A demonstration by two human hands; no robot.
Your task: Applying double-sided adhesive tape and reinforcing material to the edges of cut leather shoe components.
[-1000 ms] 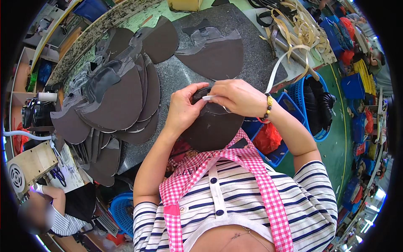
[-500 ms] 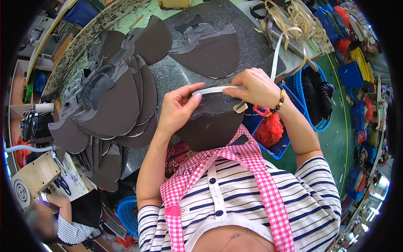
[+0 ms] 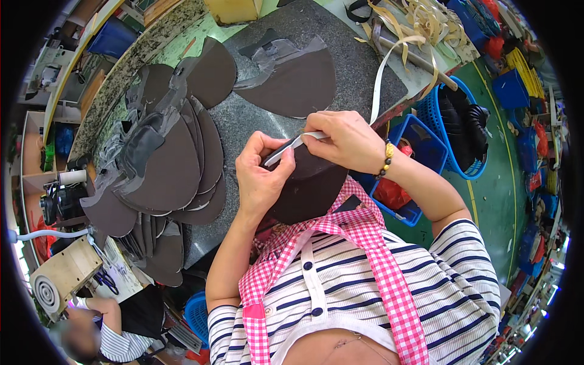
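Note:
A dark brown rounded panel [image 3: 313, 190] is held against my front, its upper edge toward the table. My left hand [image 3: 258, 173] pinches that edge at its left end, thumb and fingers closed on it with the end of a narrow white strip [image 3: 286, 152]. Farther right along the edge, my right hand [image 3: 347, 140] pinches the same strip between thumb and fingers. Beyond the right hand the strip runs up to a heap of tan and white strips [image 3: 441, 33]. A similar panel [image 3: 298, 85] with a grey filmy edge lies alone on the dark stone slab [image 3: 249, 115].
Several overlapping brown panels [image 3: 164, 164] cover the left of the slab. A yellowish block [image 3: 234, 11] stands at the back. To my right are a blue crate [image 3: 420, 143] with red plastic bags and a round blue basket [image 3: 435, 125] holding black items. Another person [image 3: 115, 334] sits at lower left.
The panel's edge has tilted, and the left hand has moved down and slightly right. The right hand has come left and a little lower, closer to the left one. Less strip shows between them.

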